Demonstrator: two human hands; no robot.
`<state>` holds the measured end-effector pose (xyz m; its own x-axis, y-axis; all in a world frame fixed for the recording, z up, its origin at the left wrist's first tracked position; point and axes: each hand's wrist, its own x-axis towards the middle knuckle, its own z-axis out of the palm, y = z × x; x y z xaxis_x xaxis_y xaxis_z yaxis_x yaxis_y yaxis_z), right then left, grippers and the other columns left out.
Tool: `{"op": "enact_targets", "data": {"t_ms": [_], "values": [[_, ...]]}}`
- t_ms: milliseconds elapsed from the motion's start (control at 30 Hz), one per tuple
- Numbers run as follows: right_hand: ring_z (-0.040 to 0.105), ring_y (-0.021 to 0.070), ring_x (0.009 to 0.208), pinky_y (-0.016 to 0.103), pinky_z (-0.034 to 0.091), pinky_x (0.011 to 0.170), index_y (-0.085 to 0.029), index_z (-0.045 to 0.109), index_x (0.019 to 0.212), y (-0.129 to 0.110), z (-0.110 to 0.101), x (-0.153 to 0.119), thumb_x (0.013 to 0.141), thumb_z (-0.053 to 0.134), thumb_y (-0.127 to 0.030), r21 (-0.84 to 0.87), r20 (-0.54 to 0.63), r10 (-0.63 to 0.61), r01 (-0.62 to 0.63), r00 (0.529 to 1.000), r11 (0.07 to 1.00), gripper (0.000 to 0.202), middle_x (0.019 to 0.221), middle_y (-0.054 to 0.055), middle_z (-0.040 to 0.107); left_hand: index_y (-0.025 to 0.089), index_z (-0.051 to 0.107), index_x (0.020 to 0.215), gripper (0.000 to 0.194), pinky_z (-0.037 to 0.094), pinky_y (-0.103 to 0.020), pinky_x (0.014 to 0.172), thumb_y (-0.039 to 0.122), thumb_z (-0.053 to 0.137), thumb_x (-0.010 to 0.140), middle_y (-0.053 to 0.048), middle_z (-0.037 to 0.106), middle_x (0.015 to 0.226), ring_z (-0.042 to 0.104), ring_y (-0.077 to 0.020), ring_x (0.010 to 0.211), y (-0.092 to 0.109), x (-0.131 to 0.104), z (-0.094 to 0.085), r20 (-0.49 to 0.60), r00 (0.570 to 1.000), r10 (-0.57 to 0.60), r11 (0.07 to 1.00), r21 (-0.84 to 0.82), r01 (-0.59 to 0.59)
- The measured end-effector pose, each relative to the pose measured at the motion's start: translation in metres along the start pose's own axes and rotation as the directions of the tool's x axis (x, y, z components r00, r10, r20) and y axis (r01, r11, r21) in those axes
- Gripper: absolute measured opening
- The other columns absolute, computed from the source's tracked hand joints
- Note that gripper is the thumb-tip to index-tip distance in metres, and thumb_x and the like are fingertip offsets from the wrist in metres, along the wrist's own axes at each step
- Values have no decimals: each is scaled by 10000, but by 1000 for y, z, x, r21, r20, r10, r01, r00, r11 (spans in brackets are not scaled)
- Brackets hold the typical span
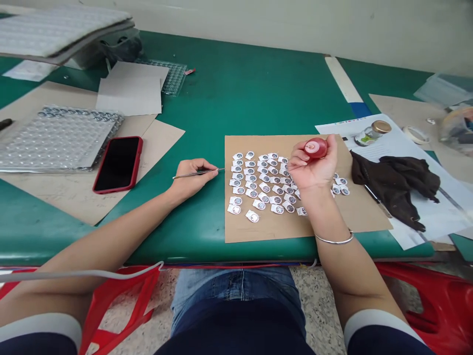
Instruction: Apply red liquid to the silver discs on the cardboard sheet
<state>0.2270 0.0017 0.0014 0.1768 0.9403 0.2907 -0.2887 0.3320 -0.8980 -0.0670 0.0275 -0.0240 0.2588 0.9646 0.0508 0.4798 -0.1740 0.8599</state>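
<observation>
My left hand (192, 176) rests on the green table and pinches thin metal tweezers (199, 173) whose tip points right toward a brown cardboard sheet (258, 229). Several small round silver parts on white tabs (258, 183) lie in rows on that sheet. Above the rows' right end my right hand (314, 165) is raised palm up, holding a small red round bottle (316, 147) between thumb and fingers. A silver bangle (334, 240) circles my right wrist.
A red-cased phone (118, 163) lies left of my left hand, beside a clear blister tray (55, 138) and paper sheets (131, 88). To the right lie a dark cloth (395, 185), a small gold-lidded jar (371, 132) and white papers (406, 148). Red plastic stools (443, 305) stand below the table edge.
</observation>
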Motion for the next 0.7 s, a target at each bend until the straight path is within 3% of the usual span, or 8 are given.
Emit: {"op": "enact_targets", "data": {"t_ms": [233, 333, 467, 567, 700], "values": [[186, 64, 458, 243, 170, 381, -221, 414, 606, -12, -16, 2, 610, 520, -668, 159, -21, 134, -129, 991, 979, 459, 576, -36, 341, 200, 695, 771, 207, 445, -246, 612, 380, 689, 669, -36, 696, 784, 611, -169, 720, -2, 0, 0, 41, 999, -27, 999, 36, 26], [179, 60, 466, 241, 172, 389, -218, 454, 632, -18, -31, 5, 566, 564, -665, 292, 31, 122, -126, 992, 948, 465, 605, -32, 398, 206, 695, 768, 198, 442, -239, 604, 376, 694, 666, -29, 698, 781, 609, -163, 708, -2, 1, -1, 23, 1000, -21, 999, 33, 20], [191, 54, 445, 241, 173, 387, -220, 482, 650, -19, -43, 9, 610, 585, -587, 343, 59, 93, -107, 994, 933, 383, 602, -37, 432, 212, 699, 764, 193, 439, -237, 597, 376, 699, 663, -23, 700, 773, 608, -162, 704, -3, 1, -2, 17, 1000, -17, 999, 34, 16], [223, 49, 430, 240, 182, 374, -222, 495, 662, -19, -40, 7, 604, 610, -567, 365, 55, 106, -119, 993, 923, 368, 598, -37, 462, 214, 700, 781, 198, 446, -246, 616, 377, 695, 668, -23, 701, 788, 611, -171, 729, -3, 0, -1, 26, 1000, -16, 999, 49, 14], [275, 34, 419, 225, 206, 357, -214, 496, 633, -24, -22, 2, 587, 653, -517, 503, -33, 236, -188, 971, 844, 344, 601, -40, 510, 194, 698, 778, 224, 460, -257, 626, 391, 686, 671, -36, 700, 796, 617, -177, 736, -1, -1, 0, 23, 999, -27, 999, 46, 26]]}}
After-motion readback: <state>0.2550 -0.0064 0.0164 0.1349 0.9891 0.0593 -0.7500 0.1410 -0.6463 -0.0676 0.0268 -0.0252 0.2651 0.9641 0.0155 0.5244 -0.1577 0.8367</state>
